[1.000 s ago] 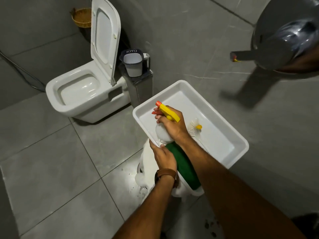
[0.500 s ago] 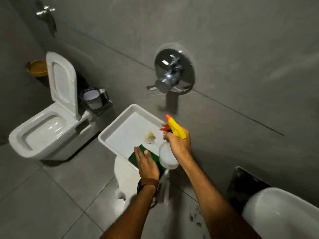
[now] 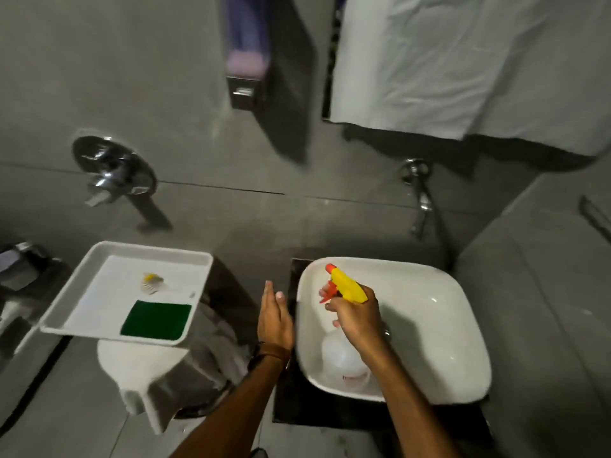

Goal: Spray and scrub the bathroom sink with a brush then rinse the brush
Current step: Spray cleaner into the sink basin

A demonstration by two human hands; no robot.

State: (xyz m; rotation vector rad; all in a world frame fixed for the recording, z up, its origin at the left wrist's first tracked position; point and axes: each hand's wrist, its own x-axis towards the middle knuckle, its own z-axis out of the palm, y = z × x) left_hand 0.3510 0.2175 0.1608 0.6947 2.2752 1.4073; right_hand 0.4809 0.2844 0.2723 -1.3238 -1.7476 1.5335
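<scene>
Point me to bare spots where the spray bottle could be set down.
Tray: bare white floor behind the green scrub pad, left of the small brush. Sink: right half of the basin is bare; its left half is crowded by the right hand holding the spray bottle. Left hand hovers between tray and sink.

The right hand [image 3: 355, 317] hides the spray bottle [image 3: 344, 357] neck; the tray's brush [image 3: 152, 281] is blurred.

Single head-worn wide-angle view, looking forward and steeply down — close over the white sink [image 3: 436, 312] at lower right, white tray [image 3: 99, 279] at lower left, grey tiled wall [image 3: 185, 94] across the top. Both forearms entering from the bottom edge. No second view to overlap.
</scene>
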